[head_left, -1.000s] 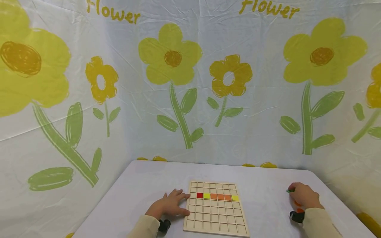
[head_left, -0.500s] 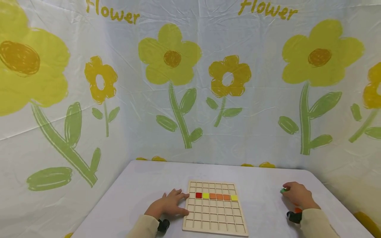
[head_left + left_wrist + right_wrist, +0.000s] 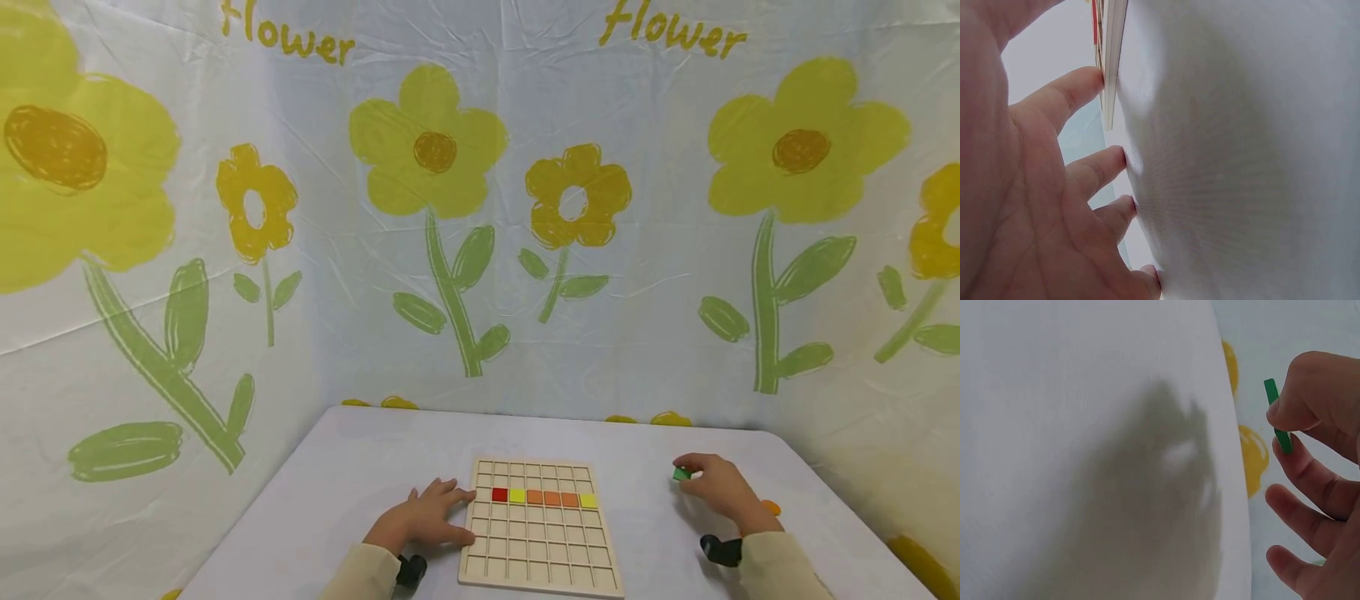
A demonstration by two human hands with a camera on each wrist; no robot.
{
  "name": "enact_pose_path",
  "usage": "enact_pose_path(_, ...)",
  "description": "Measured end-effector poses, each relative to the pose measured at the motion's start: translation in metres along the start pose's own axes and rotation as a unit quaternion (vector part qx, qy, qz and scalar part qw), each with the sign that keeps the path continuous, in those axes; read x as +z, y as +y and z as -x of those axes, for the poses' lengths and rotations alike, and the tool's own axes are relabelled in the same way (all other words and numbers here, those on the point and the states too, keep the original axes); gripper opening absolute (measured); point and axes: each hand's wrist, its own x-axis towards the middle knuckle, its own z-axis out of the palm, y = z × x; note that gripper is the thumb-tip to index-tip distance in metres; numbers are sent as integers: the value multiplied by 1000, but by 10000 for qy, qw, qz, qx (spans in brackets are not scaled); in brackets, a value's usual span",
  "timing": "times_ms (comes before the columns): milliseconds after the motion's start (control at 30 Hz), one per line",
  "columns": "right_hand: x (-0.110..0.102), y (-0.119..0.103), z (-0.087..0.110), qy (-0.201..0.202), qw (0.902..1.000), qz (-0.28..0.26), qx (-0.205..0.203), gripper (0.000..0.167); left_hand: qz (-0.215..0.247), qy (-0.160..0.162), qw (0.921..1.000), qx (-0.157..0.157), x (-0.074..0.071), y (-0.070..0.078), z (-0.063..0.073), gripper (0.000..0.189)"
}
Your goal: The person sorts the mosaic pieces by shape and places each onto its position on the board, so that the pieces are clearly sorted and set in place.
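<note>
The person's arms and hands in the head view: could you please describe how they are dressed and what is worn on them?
Both hands, the left hand and the right hand, are bare, with no gloves or rings visible. Each arm wears a long cream sleeve that ends at the wrist. A small black device sits at the left wrist, and a similar black one at the right wrist.

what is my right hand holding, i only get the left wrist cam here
Observer: The right hand pinches a thin green tile between thumb and forefinger.
Operator: is it over the board yet
Observer: No, it is off to the right of the wooden grid board, above the table.
Operator: what's on the board
Observer: One row of six tiles: red, yellow, three orange, yellow.
</note>
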Motion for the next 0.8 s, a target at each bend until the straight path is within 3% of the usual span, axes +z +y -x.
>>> enact_pose_path(267, 14, -28, 2, -67, 9998, -96, 168, 40, -28, 1, 10000, -52, 0, 1, 0, 69)
enact_pose_path(800, 39, -65, 7, 28, 9998, 123, -134, 39, -34, 5, 10000, 43, -3, 3, 2, 69)
